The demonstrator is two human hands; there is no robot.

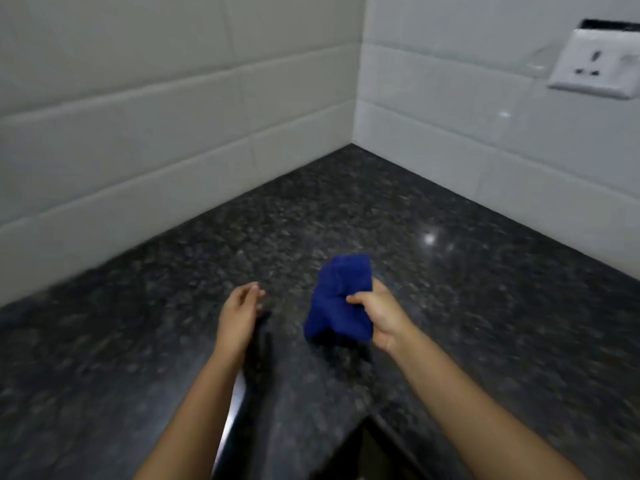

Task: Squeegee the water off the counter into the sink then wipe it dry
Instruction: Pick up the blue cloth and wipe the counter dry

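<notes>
A dark speckled granite counter (450,289) fills the corner between two tiled walls. My right hand (381,317) is closed on a bunched blue cloth (339,299), held just above the counter near the middle of the view. My left hand (239,313) hovers to the left of the cloth, fingers apart, holding nothing. At the bottom edge a dark sink opening (367,452) shows between my forearms. No squeegee is in view. The picture is blurred, so I cannot tell whether water lies on the counter.
White tiled walls (173,150) meet in a corner at the back. A white wall socket (595,67) sits on the right wall, upper right. A shiny metal strip (228,420) runs by my left forearm.
</notes>
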